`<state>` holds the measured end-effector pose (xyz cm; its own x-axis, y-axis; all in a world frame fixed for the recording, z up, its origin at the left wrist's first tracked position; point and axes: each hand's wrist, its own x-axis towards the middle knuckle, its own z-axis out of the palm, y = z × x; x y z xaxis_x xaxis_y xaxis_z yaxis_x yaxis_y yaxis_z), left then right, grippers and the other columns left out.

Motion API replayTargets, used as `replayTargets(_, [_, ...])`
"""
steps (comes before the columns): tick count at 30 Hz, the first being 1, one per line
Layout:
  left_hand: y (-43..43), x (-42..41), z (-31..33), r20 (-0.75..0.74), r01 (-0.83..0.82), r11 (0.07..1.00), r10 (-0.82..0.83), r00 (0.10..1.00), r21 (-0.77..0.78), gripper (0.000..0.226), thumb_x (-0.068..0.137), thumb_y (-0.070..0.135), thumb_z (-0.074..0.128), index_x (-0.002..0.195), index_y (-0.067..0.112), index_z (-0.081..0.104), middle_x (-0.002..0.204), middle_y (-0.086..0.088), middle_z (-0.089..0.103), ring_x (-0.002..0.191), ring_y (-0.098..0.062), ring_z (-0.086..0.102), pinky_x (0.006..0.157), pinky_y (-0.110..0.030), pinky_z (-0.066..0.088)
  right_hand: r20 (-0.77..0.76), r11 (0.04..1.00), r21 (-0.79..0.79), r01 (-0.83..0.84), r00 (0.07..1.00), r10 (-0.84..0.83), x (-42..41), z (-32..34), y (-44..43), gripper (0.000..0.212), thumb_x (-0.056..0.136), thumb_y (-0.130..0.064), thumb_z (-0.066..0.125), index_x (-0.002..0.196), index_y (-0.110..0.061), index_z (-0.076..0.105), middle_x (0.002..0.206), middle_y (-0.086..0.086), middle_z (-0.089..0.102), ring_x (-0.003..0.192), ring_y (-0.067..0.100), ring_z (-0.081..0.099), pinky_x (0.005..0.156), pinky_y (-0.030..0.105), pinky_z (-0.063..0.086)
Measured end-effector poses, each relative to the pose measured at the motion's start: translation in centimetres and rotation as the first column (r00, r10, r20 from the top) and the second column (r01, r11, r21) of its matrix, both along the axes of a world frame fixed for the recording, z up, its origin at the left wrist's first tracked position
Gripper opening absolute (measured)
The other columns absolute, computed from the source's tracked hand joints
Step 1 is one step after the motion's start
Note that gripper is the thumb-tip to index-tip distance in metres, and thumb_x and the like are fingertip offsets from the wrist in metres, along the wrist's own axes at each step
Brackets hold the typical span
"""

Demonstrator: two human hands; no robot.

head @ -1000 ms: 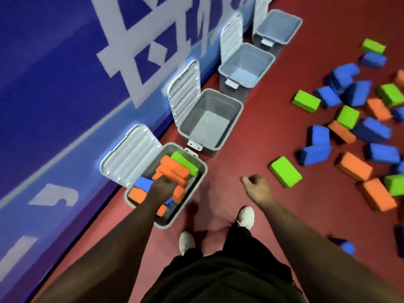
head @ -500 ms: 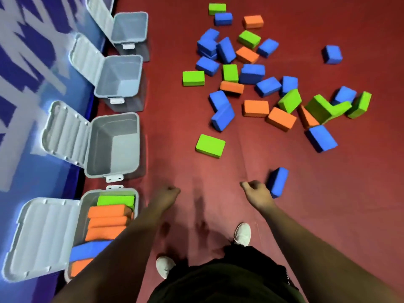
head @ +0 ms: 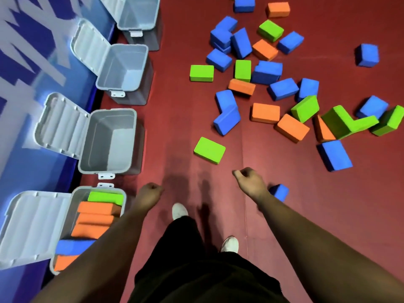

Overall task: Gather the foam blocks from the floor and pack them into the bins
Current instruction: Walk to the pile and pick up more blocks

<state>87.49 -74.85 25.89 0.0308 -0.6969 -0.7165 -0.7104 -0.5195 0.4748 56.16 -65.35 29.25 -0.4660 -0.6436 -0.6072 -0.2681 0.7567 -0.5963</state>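
Left hand (head: 150, 191) and right hand (head: 249, 182) hang loosely curled, empty. The green block (head: 209, 150) lies on the floor ahead, nearer the right hand, its long axis slanting across.

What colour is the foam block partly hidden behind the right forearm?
Blue: the blue foam block shows best in the head view.

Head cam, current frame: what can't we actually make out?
Head view, the only one:
- Nearest bin: the left forearm covers its near right part, so the block count is uncertain.
- Small blue block: partly behind the right forearm.
- Farthest bin: cut off by the top edge.
- Wall lettering: motion-blurred, unreadable.
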Motion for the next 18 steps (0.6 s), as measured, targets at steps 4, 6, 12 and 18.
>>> replayTargets(4, [-5.6,-1.7,0.2,-0.003,-0.087,0.995,0.088,0.996,0.037,0.022,0.076,0.032,0.061,0.074,0.011,0.061,0.075,-0.013,0.065,0.071,-0.022,0.058,0.07,-0.033,0.045,-0.005,0.998,-0.002,-0.061,0.998,0.061,-1.3,-0.9,-6.6,0.032,0.093,-0.039,0.058,0.091,-0.007,0.063,0.089,0.008,0.064,0.089,0.025,0.058,0.074,0.027,0.037])
replayTargets(6, [-9.8,-1.7,-3.8,0.007,-0.077,0.995,0.076,0.997,0.064,0.028,0.07,0.037,0.06,0.078,0.01,0.062,0.084,-0.015,0.068,0.076,-0.024,0.062,0.075,-0.037,0.05,-0.01,0.998,0.007,-0.058,0.998,0.058,-2.2,-1.5,-10.4,0.031,0.092,-0.039,0.059,0.092,-0.008,0.063,0.09,0.007,0.064,0.089,0.024,0.057,0.074,0.027,0.037])
replayTargets(12, [-25.1,-6.7,-7.2,0.012,0.05,0.991,-0.052,0.999,0.125,0.017,0.081,0.031,0.065,0.074,0.016,0.059,0.082,-0.006,0.065,0.08,-0.024,0.063,0.079,-0.036,0.053,-0.052,0.997,0.075,0.02,0.999,-0.016,-6.0,-2.5,-21.7,0.038,0.094,-0.04,0.056,0.098,-0.003,0.065,0.093,0.008,0.062,0.097,0.027,0.059,0.076,0.027,0.037])
replayTargets(18, [-38.8,-14.8,-3.7,0.036,0.317,0.945,-0.32,0.947,0.082,0.03,0.093,0.012,0.055,0.064,0.005,0.061,0.074,-0.031,0.057,0.068,-0.021,0.044,0.063,-0.03,0.032,-0.043,0.982,0.12,0.149,0.989,-0.145,-9.5,-3.0,-30.2,0.033,0.094,-0.039,0.057,0.093,-0.007,0.063,0.094,0.009,0.065,0.093,0.027,0.059,0.075,0.027,0.037])
